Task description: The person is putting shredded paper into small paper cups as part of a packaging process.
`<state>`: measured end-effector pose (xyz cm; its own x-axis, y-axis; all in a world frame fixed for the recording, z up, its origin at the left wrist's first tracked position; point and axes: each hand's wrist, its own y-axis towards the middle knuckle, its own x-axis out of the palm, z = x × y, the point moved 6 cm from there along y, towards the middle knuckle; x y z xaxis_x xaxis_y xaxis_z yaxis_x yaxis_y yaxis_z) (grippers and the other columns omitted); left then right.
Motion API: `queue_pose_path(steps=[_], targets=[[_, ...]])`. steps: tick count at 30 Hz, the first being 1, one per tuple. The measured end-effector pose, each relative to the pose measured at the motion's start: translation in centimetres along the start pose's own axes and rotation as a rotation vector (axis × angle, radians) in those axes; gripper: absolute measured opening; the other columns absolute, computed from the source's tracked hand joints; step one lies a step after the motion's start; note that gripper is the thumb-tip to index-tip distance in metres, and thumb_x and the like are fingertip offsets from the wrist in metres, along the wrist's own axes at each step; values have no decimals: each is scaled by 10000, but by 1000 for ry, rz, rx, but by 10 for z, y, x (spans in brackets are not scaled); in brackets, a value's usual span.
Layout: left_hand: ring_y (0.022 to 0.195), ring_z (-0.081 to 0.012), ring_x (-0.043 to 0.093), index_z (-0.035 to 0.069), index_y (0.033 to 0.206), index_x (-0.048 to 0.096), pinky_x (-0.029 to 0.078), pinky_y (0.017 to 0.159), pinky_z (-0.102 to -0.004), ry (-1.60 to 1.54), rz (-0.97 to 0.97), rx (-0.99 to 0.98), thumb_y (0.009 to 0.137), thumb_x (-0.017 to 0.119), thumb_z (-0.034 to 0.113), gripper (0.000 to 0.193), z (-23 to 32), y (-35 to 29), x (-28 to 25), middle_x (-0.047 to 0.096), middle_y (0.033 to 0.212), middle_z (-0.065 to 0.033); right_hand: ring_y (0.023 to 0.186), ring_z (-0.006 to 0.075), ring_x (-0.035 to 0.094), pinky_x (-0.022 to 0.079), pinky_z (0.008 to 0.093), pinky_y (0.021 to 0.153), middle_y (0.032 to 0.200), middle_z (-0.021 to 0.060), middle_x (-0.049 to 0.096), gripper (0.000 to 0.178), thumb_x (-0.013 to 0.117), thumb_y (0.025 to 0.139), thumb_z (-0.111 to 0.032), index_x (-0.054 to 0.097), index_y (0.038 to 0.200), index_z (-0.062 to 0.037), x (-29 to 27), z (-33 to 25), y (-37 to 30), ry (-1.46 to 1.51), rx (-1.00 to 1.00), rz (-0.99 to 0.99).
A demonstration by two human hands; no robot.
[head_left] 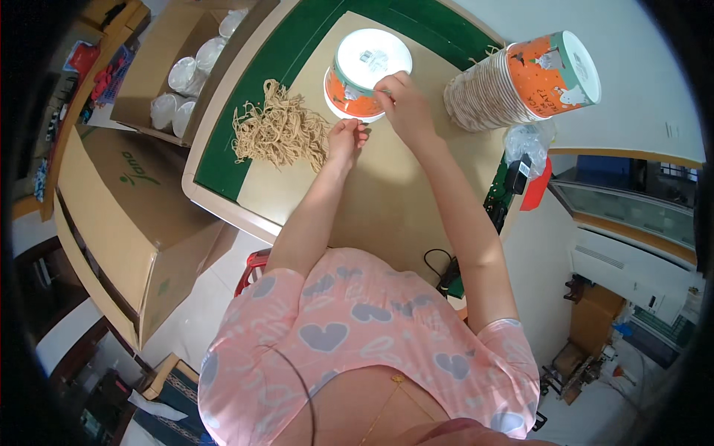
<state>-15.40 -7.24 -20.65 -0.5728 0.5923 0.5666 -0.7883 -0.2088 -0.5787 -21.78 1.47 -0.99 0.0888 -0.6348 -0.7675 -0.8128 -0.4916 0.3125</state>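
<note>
An orange and green printed paper bucket (348, 95) stands upside down on the table, its white base facing up. My right hand (407, 111) is at the bucket's right side, thumb and fingertips pinched together against the wall. Close to the wide rim at the bucket's near side is my left hand (348, 141), its fingers curled closed. Whatever either hand pinches is too small or hidden to make out. Left of the bucket lies a loose heap of tan paper twine (279, 130), reaching close to my left wrist. A tall stack of nested matching buckets (520, 83) leans at the right.
Brown board (372, 201) covers much of the green tabletop (217, 165). An open carton (137, 97) of wrapped white tubs stands beyond the left edge, above a larger cardboard box (123, 186). A clear plastic bag (529, 140) and black adapter (518, 175) sit at the right edge.
</note>
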Motion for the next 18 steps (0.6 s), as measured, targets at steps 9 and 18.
queue_pose_path(steps=[9, 18], targets=[[415, -129, 478, 32, 803, 496, 356, 345, -240, 94, 139, -37, 892, 473, 99, 114, 3, -1, 8, 556, 641, -61, 695, 239, 611, 478, 327, 598, 864, 77, 563, 73, 624, 815, -77, 570, 863, -71, -7, -2, -4, 23, -53, 66], [445, -122, 493, 38, 833, 507, 396, 368, -247, 199, 117, -56, 896, 471, 130, 118, 7, -6, 24, 560, 652, -57, 737, 182, 614, 485, 282, 626, 871, 68, 584, 97, 633, 819, -69, 581, 899, -53, -74, -22, 5, 78, -19, 68]])
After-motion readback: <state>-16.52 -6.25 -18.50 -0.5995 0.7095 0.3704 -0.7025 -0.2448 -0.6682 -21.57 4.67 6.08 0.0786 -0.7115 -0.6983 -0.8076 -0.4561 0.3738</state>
